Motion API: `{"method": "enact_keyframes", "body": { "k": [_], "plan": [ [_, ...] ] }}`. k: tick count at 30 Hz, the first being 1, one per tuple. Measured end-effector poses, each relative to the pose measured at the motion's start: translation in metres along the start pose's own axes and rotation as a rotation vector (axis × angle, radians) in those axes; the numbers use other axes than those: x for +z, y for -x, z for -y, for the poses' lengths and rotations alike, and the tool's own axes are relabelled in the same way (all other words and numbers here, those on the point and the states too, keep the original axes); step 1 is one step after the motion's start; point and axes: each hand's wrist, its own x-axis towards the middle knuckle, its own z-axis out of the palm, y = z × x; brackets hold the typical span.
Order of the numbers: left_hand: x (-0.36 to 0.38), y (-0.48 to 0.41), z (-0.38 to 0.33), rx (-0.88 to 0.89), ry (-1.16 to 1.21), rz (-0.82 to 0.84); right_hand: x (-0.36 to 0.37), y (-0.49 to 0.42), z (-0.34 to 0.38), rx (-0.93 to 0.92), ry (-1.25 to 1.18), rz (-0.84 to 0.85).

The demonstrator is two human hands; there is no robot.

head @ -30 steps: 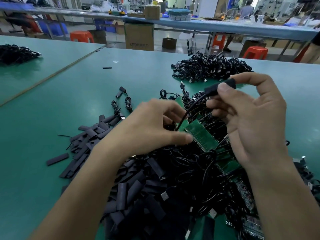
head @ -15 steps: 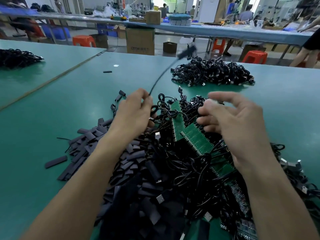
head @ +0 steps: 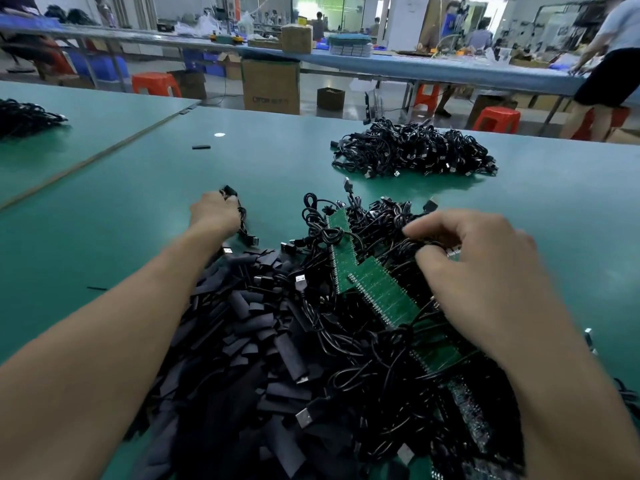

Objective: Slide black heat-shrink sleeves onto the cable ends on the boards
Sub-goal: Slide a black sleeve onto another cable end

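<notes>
choosing a cable: the left hand grips a cable end beside the black sleeves, the right hand seemingly pinches cables over the green boards; picking a sleeve likely follows.

Flat black heat-shrink sleeves heaped on green table mat before you, under your left forearm. Right of them: long green circuit boards in tangle of thin black cables, beneath your right hand. Your left hand at heap's far edge, small coiled black cable in it. Second black cable heap behind boards, well apart.
</notes>
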Motion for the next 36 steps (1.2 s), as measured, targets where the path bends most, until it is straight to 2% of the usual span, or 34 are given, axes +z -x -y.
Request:
{"method": "enact_keyframes", "body": {
  "k": [4, 8, 10, 12, 15, 18, 20, 22, 25, 29, 32, 36],
  "plan": [
    [0.008, 0.005, 0.002, -0.012, -0.165, 0.059, -0.005, 0.002, -0.005, 0.05, 0.104, 0.172],
    [0.007, 0.021, -0.008, 0.053, -0.14, 0.05, -0.004, 0.003, -0.006, 0.08, 0.129, 0.308],
    [0.003, 0.042, -0.016, 0.157, -0.075, -0.02, -0.006, 0.002, -0.006, 0.088, 0.143, 0.323],
    [-0.001, 0.075, -0.026, 0.334, 0.098, -0.057, -0.006, 0.002, -0.005, 0.091, 0.146, 0.323],
    [-0.009, 0.132, -0.035, 0.579, 0.376, 0.086, -0.003, 0.002, -0.002, 0.052, 0.112, 0.279],
    [-0.02, 0.173, -0.037, 0.7, 0.46, 0.39, -0.003, 0.003, 0.003, -0.013, 0.035, 0.173],
    [-0.028, 0.187, -0.04, 0.698, 0.499, 0.607, -0.005, 0.003, 0.006, -0.05, -0.069, 0.115],
    [-0.033, 0.192, -0.041, 0.684, 0.525, 0.695, -0.008, 0.003, 0.01, -0.079, -0.202, 0.101],
    [-0.035, 0.193, -0.04, 0.683, 0.536, 0.625, -0.01, 0.003, 0.012, -0.082, -0.356, 0.099],
    [-0.035, 0.19, -0.036, 0.682, 0.525, 0.667, -0.007, 0.003, 0.01, -0.074, -0.487, 0.111],
    [-0.032, 0.186, -0.033, 0.687, 0.493, 0.649, -0.005, 0.001, 0.004, -0.097, -0.374, 0.089],
    [-0.03, 0.182, -0.03, 0.652, 0.529, 0.607, -0.004, -0.005, -0.008, -0.063, -0.275, 0.157]
  ]
}}
